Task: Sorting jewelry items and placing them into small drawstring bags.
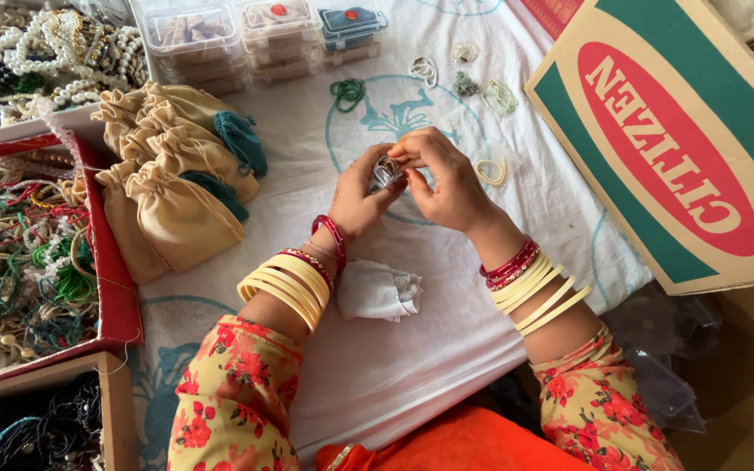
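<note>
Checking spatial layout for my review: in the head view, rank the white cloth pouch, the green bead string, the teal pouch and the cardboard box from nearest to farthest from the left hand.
1. White cloth pouch, just below the left hand, by the wrist.
2. Green bead string, above it on the sheet.
3. Teal pouch, to the left among the beige pouches; too close to call against the bead string.
4. Cardboard box, far right, beyond the right hand.

Cream and red bangles (285, 283); yellow sleeves (229, 397) with red flowers; white cloth (412, 349), teal motifs; beige pouches (181, 214).
</note>
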